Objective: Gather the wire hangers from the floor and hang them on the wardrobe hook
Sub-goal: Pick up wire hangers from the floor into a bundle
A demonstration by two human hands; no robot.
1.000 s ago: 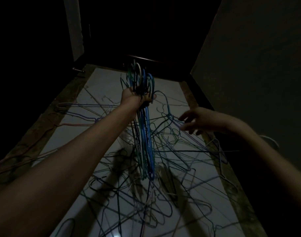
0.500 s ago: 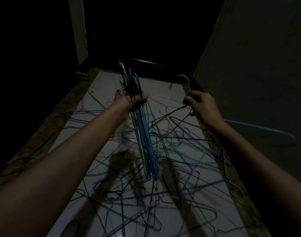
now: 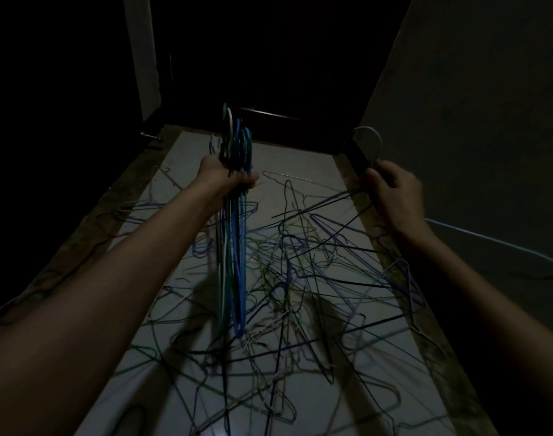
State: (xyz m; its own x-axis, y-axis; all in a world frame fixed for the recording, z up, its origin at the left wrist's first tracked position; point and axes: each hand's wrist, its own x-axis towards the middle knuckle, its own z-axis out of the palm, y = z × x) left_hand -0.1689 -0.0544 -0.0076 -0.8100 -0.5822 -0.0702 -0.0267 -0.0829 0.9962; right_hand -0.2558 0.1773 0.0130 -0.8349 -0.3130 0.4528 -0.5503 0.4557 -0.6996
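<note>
Scene was very dim; most detail lost to shadow. Both forearms entered from the bottom corners, cut off by the frame edge.

Nearest: a tangle of loose wire hangers [image 3: 300, 278] lay spread across the pale floor [image 3: 187, 171], overlapping so densely that single hangers could not be separated or counted. Colours read as blue, green, black and white, uncertain in this light. A few reddish hangers [image 3: 49, 278] lay on the darker strip at far left, barely legible.

Mid distance: left hand [image 3: 228, 177] was fisted around the necks of a bundle of hangers [image 3: 232, 262], whose bodies hung straight down over the pile, hooks standing above the fist. Whether the bundle's lower ends touched the floor hangers could not be told.

Right hand [image 3: 394, 190], well apart from the left, was curled round the neck of a pale hanger [image 3: 489, 240]; its hook looped above the fingers, its body ran off right against the wall [image 3: 473, 105]. A dark wire also seemed caught under the fingers, unclear.

Beyond: dark doorway [image 3: 269, 58], contents invisible. No wardrobe hook could be made out.
</note>
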